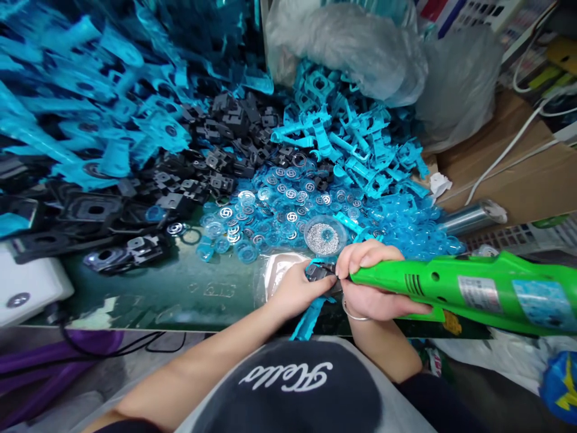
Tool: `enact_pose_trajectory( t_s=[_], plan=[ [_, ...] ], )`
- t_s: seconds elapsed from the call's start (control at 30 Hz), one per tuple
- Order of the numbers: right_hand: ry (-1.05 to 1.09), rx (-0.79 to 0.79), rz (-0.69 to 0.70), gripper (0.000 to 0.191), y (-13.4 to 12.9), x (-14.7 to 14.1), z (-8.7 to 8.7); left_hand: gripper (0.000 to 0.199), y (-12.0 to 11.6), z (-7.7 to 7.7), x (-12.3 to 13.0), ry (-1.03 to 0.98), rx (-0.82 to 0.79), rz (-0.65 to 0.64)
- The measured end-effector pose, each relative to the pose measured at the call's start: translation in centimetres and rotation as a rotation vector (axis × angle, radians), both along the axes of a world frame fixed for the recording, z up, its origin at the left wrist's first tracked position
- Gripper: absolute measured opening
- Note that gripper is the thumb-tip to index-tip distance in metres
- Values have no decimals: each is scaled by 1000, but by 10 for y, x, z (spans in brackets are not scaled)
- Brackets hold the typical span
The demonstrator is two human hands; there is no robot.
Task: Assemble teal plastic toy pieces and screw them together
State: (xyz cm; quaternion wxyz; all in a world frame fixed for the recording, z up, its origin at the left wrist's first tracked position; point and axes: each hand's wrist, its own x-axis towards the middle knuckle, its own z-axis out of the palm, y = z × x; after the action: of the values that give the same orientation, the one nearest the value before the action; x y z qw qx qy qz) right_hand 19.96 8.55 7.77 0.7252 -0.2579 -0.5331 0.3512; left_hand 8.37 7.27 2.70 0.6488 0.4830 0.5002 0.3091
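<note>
My left hand (295, 287) is closed round a small black part (318, 272) joined to a blue plastic piece (307, 322) near the table's front edge. The fingers of my right hand (372, 282) wrap round the front end of a green power tool (451, 285), whose body stretches to the right. The tool's tip meets the black part between both hands. Just beyond them sits a round dish (324, 236) full of small silvery pieces. A clear plastic bag (273, 273) lies partly under my left hand.
Clear blue discs (270, 210) are heaped behind the dish. Black parts (220, 138) and blue plastic shells (103, 90) pile up behind and left. A white device (33, 282) is at the left edge, a metal cylinder (471, 216) and cardboard (523, 162) at the right.
</note>
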Motion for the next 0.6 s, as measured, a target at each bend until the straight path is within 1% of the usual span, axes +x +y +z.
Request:
enact_pose_trajectory(
  t_s=[0.1, 0.17, 0.2, 0.23, 0.3, 0.37, 0.4, 0.43, 0.47, 0.5, 0.53, 0.57, 0.6],
  plan=[
    [25, -11, 58, 68, 7, 2, 2, 30, 0, 0, 0, -5, -8, -1],
    [49, -26, 94, 67, 19, 5, 3, 35, 1, 0, -1, -51, -48, -1],
    [67, -44, 85, 65, 26, 6, 2, 38, 1, -1, -3, -77, -66, -1],
    [83, -68, 52, 63, 32, 6, 0, 40, 1, -1, -6, -94, -76, -3],
    [43, -133, -81, 61, 40, 4, -7, 42, -1, -3, -15, -116, -84, 9],
    [-146, -217, -225, 60, 42, 5, -16, 42, -3, -6, -29, -144, -116, 53],
    [-261, -254, -274, 59, 41, 9, -20, 44, -4, -8, -37, -171, -159, 81],
    [-371, -285, -315, 57, 38, 17, -22, 47, -6, -11, -45, -185, -194, 108],
    [-463, -311, -372, 53, 34, 32, -22, 51, -8, -13, -54, -186, -221, 127],
    [-528, -336, -449, 48, 29, 53, -19, 55, -10, -16, -63, -182, -231, 134],
    [-583, -364, -556, 42, 21, 80, -14, 59, -12, -18, -72, -172, -231, 135],
    [-646, -411, -730, 36, 12, 113, -7, 59, -14, -19, -80, -170, -232, 124],
    [-670, -457, -882, 29, 1, 150, 1, 57, -17, -19, -87, -166, -222, 146]
  ],
)
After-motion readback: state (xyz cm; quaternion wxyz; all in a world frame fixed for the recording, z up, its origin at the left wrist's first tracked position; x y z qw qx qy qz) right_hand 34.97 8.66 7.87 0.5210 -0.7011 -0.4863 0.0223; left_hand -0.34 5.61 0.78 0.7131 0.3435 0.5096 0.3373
